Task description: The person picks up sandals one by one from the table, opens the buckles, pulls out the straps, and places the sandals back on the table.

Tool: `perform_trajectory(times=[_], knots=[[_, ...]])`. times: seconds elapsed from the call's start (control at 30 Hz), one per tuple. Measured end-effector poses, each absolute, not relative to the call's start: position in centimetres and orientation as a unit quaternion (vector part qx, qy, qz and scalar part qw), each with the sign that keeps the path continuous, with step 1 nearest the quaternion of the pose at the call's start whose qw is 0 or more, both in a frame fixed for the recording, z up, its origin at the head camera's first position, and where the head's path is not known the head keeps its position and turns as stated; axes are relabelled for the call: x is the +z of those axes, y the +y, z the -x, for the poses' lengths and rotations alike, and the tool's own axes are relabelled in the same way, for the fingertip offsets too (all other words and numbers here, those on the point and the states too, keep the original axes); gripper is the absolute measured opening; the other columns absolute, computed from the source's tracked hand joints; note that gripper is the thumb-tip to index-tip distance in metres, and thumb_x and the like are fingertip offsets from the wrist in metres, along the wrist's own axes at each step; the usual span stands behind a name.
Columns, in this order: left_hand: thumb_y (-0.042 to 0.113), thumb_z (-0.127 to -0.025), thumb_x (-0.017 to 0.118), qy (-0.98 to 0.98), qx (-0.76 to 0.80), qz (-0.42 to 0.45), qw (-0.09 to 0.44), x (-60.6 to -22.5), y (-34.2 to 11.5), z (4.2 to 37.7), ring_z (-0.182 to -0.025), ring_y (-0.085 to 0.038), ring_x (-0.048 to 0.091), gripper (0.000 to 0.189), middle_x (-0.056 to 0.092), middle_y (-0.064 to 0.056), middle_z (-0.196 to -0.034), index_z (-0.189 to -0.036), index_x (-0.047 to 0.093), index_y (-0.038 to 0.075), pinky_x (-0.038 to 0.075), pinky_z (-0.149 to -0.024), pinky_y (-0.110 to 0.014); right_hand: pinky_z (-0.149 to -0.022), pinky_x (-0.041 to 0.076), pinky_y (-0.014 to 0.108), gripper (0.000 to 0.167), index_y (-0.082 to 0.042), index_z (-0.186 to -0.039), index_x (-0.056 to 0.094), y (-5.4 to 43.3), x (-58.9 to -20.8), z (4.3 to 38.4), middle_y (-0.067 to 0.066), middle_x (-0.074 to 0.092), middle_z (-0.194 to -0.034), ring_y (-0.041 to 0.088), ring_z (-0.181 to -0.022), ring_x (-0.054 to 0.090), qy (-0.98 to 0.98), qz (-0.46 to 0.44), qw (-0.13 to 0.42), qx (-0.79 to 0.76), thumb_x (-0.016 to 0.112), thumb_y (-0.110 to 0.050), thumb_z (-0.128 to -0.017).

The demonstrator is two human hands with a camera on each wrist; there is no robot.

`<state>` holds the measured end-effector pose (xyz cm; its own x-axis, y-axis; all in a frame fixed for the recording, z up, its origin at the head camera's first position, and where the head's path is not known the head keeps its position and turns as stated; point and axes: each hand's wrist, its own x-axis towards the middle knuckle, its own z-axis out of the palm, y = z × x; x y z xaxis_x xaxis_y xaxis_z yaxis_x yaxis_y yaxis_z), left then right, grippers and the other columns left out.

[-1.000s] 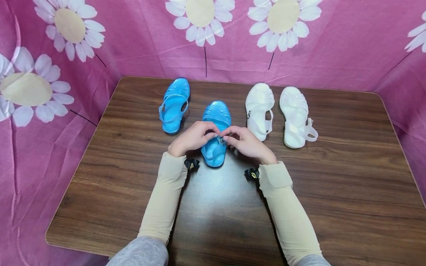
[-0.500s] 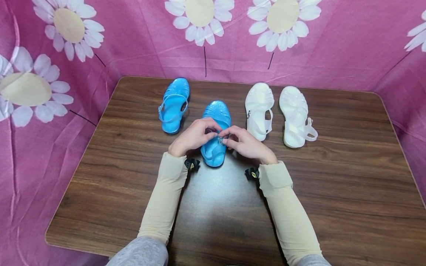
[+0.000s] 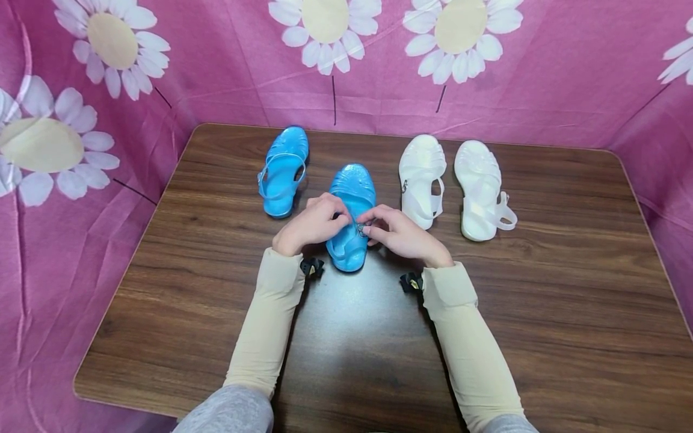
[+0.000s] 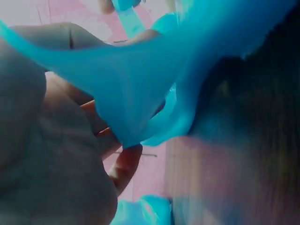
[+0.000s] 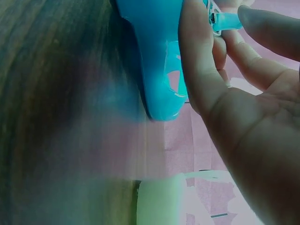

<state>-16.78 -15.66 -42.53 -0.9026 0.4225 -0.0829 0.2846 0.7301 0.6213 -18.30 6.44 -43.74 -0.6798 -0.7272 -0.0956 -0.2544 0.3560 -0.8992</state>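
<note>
In the head view, a glittery blue jelly sandal (image 3: 353,180) lies on the table with its toe pointing away, between both hands. My left hand (image 3: 311,225) curls its fingers at the sandal's left side, thumb and forefinger at the strap. Up close in the left wrist view, the blue strap (image 4: 131,77) crosses in front of the fingers and hides part of them. My right hand (image 3: 406,237) pinches the sandal's strap by its silver buckle (image 3: 361,230). The right wrist view shows a short blue strap piece (image 5: 227,21) between thumb and fingers, beside the metal buckle.
Another blue sandal (image 3: 292,141) stands behind and left, its strap looped. To the right are two white sandals (image 3: 425,153) (image 3: 476,159), the outer one with its strap sticking out sideways. A pink flowered cloth (image 3: 379,102) borders the wooden table (image 3: 568,288) at the back and sides.
My left fingertips have drawn back a little to the left, away from the buckle and the right fingertips. The right hand stays at the buckle, and the sandals have not moved noticeably.
</note>
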Motion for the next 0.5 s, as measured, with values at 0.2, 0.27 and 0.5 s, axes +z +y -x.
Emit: perform_trajectory(times=[0.2, 0.27, 0.5], knots=[[0.022, -0.1, 0.048, 0.922, 0.323, -0.183, 0.108, -42.7, -14.9, 16.9, -0.101, -0.025, 0.052, 0.034, 0.06, -0.004, -0.076, -0.075, 0.066, 0.007, 0.033, -0.094, -0.048, -0.078, 0.056, 0.038, 0.024, -0.001, -0.119, 0.058, 6.5, -43.8, 18.3, 0.014, 0.058, -0.108, 0.024, -0.084, 0.066, 0.779, 0.312, 0.245, -0.486, 0.055, -0.01, -0.097], [0.023, -0.099, 0.051, 0.921, 0.33, -0.176, 0.108, -42.8, -14.7, 17.0, -0.093, -0.024, 0.052, 0.036, 0.052, -0.002, -0.067, -0.067, 0.06, 0.009, 0.034, -0.089, -0.045, -0.078, 0.056, 0.039, 0.023, -0.001, -0.118, 0.058, 6.5, -43.8, 18.3, 0.014, 0.058, -0.107, 0.024, -0.084, 0.066, 0.778, 0.31, 0.245, -0.488, 0.056, -0.01, -0.097], [0.023, -0.097, 0.056, 0.914, 0.357, -0.144, 0.128, -43.1, -14.5, 17.5, -0.08, -0.02, 0.051, 0.025, 0.049, 0.001, -0.061, -0.082, 0.07, 0.009, 0.036, -0.087, -0.043, -0.079, 0.056, 0.043, 0.019, -0.003, -0.115, 0.058, 6.6, -43.7, 18.4, 0.012, 0.057, -0.108, 0.022, -0.084, 0.065, 0.778, 0.307, 0.248, -0.49, 0.057, -0.01, -0.096]])
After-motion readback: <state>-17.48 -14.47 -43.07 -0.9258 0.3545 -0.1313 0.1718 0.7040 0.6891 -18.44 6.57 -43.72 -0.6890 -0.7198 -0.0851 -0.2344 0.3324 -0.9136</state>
